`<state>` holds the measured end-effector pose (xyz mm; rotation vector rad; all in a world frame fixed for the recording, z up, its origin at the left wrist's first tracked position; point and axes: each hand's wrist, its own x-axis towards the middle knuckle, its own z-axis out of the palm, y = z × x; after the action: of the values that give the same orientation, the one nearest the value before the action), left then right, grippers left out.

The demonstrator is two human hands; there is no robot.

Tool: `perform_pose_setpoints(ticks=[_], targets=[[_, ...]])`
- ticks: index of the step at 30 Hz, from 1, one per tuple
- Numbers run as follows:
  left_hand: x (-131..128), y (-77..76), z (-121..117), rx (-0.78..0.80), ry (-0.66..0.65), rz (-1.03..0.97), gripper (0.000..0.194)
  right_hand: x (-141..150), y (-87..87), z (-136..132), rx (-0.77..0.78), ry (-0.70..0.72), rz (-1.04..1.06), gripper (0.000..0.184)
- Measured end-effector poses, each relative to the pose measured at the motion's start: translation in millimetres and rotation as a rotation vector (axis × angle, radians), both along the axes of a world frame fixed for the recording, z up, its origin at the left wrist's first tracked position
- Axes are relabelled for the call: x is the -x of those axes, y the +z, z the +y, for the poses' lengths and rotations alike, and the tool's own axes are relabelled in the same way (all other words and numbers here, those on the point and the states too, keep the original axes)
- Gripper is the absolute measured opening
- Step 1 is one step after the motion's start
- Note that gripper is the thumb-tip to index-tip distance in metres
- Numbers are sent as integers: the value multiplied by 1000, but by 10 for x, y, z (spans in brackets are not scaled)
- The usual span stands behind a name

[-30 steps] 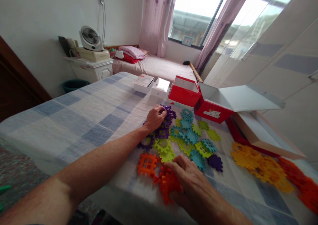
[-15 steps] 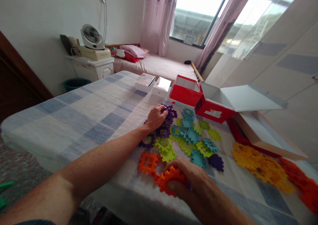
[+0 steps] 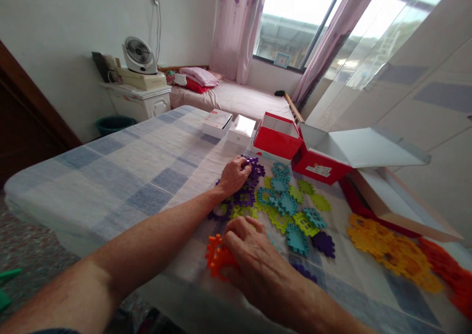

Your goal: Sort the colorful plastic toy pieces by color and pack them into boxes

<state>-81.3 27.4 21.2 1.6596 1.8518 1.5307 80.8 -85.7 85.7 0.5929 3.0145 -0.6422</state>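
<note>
Near the middle of the table, my left hand (image 3: 235,175) has its fingers curled on purple interlocking toy tiles (image 3: 254,172) with toothed edges. Closer to me, my right hand (image 3: 248,248) is closed around orange interlocking toy tiles (image 3: 214,256), pinching them between thumb and fingers. It covers much of the orange pieces and part of the lime-green tiles (image 3: 243,212) behind. Just right of both hands lie teal tiles (image 3: 287,203) mixed with more green ones. A dark purple tile (image 3: 323,244) sits beside them, and another purple tile (image 3: 305,272) shows by my right wrist.
Yellow tiles (image 3: 391,250) and red-orange tiles (image 3: 448,270) are heaped at the right. Along the far side stand white boxes (image 3: 241,129), a red box (image 3: 278,139) and a red box with its lid open (image 3: 320,167). The checked tablecloth (image 3: 147,171) covers the table.
My right hand has moved left and slightly away from me, over the orange tiles, gathering them together. A purple tile now shows near my right wrist. My left hand stays on the purple tiles.
</note>
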Motion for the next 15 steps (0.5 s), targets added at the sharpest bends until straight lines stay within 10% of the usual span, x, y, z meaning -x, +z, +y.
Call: perform_pose_setpoints(ticks=[7, 11, 15], targets=[[2, 2, 6, 2, -2, 6, 15, -114, -50, -49, 137, 87, 92, 21], [1, 11, -3, 8, 2, 12, 16, -259, 7, 79, 253, -162, 299, 48], [0, 13, -6, 13, -3, 14, 17, -397, 186, 218, 321, -204, 226, 32]])
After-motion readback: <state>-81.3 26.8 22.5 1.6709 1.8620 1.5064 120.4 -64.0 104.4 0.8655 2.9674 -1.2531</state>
